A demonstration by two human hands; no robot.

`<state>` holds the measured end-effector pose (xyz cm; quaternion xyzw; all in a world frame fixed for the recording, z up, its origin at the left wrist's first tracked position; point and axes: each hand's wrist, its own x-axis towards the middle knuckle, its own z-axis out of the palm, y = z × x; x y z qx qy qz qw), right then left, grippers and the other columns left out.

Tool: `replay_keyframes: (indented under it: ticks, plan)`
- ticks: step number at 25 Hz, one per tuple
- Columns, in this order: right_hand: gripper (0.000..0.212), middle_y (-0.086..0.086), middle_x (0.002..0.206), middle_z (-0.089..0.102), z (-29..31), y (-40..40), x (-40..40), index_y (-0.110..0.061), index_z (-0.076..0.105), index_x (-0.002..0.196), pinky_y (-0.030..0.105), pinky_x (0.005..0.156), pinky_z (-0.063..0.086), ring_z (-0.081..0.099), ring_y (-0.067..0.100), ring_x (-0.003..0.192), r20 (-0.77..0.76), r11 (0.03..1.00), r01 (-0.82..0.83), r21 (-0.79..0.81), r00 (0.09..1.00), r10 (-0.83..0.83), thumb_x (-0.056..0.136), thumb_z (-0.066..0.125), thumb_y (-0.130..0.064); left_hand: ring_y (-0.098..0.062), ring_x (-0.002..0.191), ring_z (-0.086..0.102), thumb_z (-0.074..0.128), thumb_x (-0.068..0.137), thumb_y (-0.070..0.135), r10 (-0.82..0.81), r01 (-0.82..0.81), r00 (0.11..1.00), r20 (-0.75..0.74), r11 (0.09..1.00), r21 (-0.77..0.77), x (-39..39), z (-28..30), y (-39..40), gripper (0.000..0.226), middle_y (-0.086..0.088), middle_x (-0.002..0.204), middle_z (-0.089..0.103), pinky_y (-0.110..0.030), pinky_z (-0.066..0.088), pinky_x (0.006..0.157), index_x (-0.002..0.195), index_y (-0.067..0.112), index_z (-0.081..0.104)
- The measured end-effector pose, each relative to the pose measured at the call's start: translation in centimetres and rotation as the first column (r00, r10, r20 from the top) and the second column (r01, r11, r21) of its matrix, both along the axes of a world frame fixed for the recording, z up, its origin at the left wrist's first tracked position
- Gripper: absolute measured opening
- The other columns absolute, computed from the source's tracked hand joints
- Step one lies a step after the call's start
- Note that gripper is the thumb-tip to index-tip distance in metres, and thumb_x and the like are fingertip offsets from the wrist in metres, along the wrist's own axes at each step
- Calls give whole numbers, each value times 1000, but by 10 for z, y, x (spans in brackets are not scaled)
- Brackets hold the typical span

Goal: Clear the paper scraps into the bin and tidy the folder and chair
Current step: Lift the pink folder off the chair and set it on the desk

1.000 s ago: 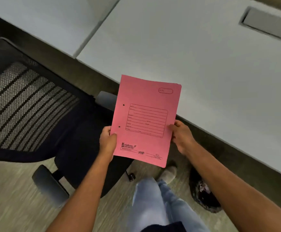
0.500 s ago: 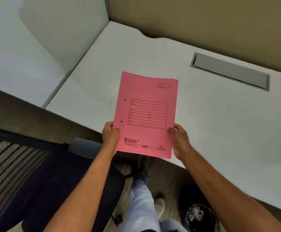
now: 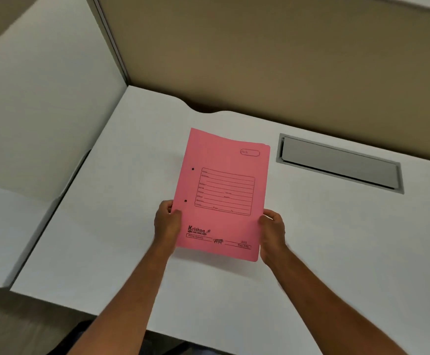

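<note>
A closed pink folder [image 3: 224,193] with a printed form on its cover is held over the middle of the white desk [image 3: 106,239]. My left hand [image 3: 166,224] grips its lower left edge, thumb on the cover. My right hand [image 3: 272,233] grips its lower right edge. Whether the folder rests on the desk or hovers just above it I cannot tell. Neither the chair, the bin nor any paper scraps are in view.
A grey cable-tray flap [image 3: 339,163] is set into the desk at the back right. Tan partition panels [image 3: 260,60] close off the back, and a white divider [image 3: 47,103] stands on the left. The desk's front edge runs along the bottom.
The view has swung up from the floor to the desk, so the chair and bin have dropped out of sight. Both hands have carried the folder forward over the desktop.
</note>
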<state>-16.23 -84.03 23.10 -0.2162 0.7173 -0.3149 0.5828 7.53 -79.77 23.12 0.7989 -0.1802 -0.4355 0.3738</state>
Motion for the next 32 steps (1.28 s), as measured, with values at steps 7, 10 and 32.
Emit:
replay_keyframes:
  ticks: [7, 10, 32]
  plan:
    - [27, -2, 119, 71, -34, -85, 5, -26, 58, 127, 30, 66, 57, 72, 19, 100, -53, 994, -112, -5, 992, 112, 101, 54, -21, -21, 89, 63, 48, 94, 0, -50, 49, 997, 53, 999, 14, 2, -37, -95, 26, 0, 103, 65, -27, 50, 64, 114, 13, 60]
    - [34, -4, 127, 69, -51, -100, 0, -29, 58, 135, 31, 72, 61, 71, 18, 107, -19, 977, -211, -3, 977, 211, 103, 50, -20, -23, 90, 65, 48, 93, -5, -70, 69, 995, 73, 998, 14, 1, -53, -115, 36, -6, 110, 67, -29, 55, 67, 122, 11, 61]
    - [105, 7, 174, 4, -133, -67, -11, -28, 7, 165, 46, 97, 56, 9, 34, 159, -759, 397, -917, 40, 231, 609, 86, 74, -46, -48, 154, 10, 86, 67, 55, -799, 805, 324, 507, 514, 296, 17, -122, -95, 125, -21, 169, 8, -56, 23, 112, 161, 7, 18]
